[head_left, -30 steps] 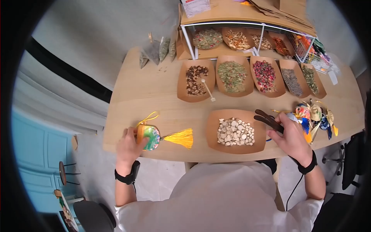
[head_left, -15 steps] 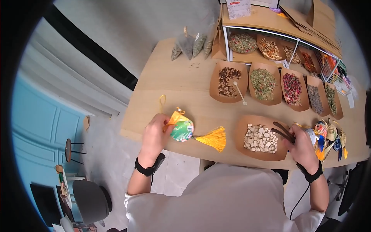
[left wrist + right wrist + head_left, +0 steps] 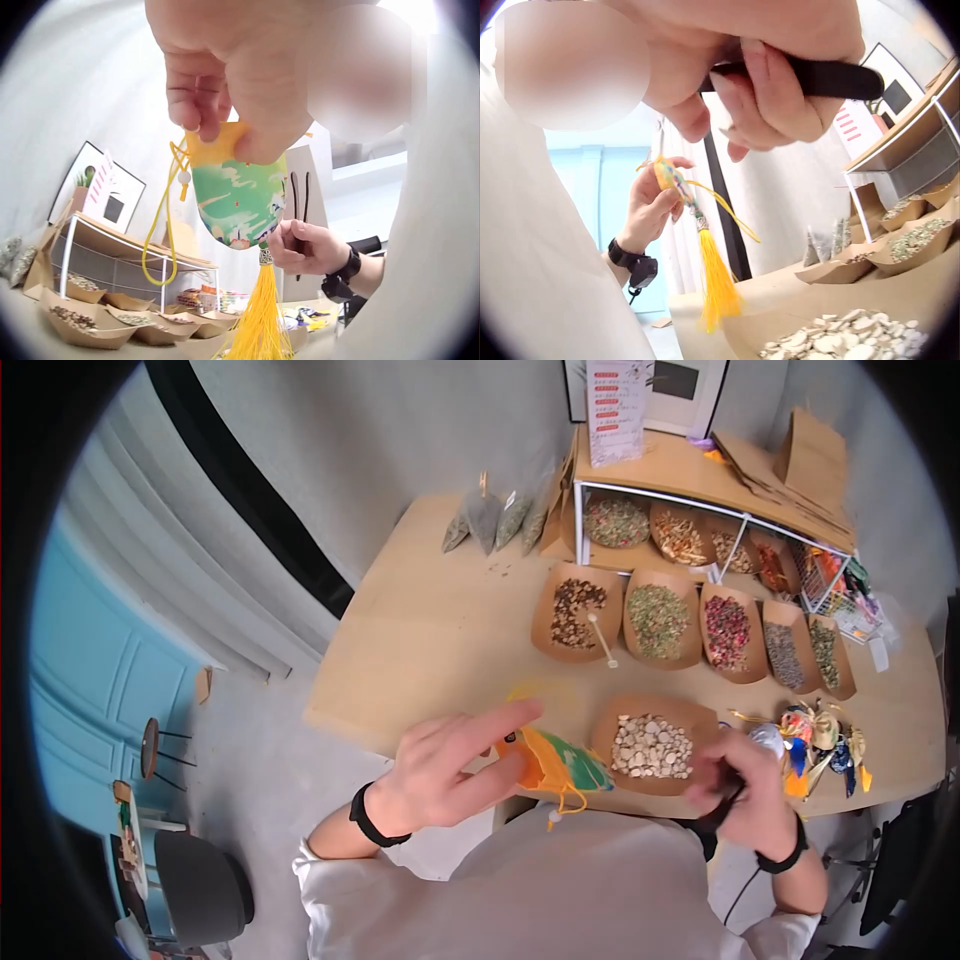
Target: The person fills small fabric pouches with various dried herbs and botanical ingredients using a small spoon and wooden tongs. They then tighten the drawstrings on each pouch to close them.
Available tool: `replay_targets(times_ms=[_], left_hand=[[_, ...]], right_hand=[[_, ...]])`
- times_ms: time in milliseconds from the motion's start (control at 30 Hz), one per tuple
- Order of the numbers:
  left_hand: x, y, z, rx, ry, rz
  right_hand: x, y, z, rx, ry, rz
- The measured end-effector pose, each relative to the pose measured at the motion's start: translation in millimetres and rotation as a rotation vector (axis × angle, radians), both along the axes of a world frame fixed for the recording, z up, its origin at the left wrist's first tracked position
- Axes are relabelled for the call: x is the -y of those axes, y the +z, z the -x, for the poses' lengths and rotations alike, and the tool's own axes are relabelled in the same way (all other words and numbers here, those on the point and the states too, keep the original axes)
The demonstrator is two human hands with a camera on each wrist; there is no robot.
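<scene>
My left hand pinches the yellow top of a green patterned drawstring sachet, lifted above the table's front edge. A yellow tassel hangs from its bottom, and a yellow cord loop dangles at its side. In my right hand are dark tongs, held in curled fingers; in the left wrist view their two arms point up. That hand is at the right side of a brown paper tray of white dried slices.
Behind stands a row of paper trays with dried herbs and rosebuds; a small spoon lies in one. A shelf holds more trays. Finished-looking sachets lie at right, and bags of herbs stand at the back left.
My left hand has picked the sachet up off the table and brought it right, towards the white slices. My right hand still holds the tongs, now turned. The head view has shifted.
</scene>
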State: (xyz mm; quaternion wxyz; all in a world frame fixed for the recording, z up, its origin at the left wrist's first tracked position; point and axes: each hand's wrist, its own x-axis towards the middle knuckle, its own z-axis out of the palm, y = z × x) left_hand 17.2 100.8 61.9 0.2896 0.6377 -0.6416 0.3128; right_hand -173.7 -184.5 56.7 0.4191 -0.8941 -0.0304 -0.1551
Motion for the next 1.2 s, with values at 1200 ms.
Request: replay_targets(times_ms=[1200], left_hand=[[103, -16, 26, -1.407, -0.658, -0.179]], right_hand=[[-20, 14, 5, 0.602, 0.088, 0.556]])
